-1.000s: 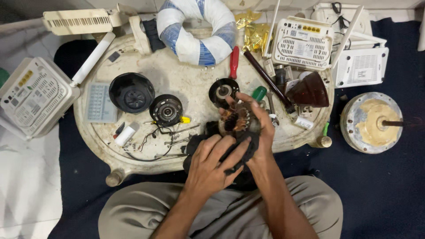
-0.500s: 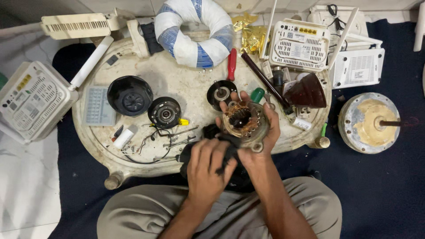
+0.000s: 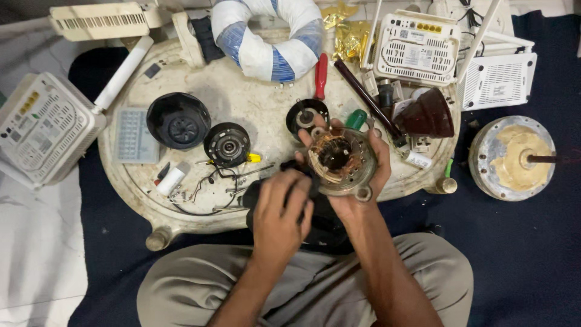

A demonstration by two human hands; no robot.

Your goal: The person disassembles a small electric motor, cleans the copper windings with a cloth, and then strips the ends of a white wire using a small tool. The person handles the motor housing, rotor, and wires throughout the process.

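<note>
A round motor stator (image 3: 340, 162) with copper windings is being cradled, open face up, in the right hand (image 3: 363, 175), fingers wrapped around its rim, at 6 o'clock of the worn table (image 3: 254, 109). A dark cloth (image 3: 315, 209) is being pinched in the left hand (image 3: 279, 212) at the stator's 8 o'clock; wiping the housing appears underway, so a steady hold is being called for next

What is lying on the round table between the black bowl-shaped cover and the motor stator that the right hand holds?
In the head view, a black round motor part lies between the black cover and the stator in the right hand.
</note>
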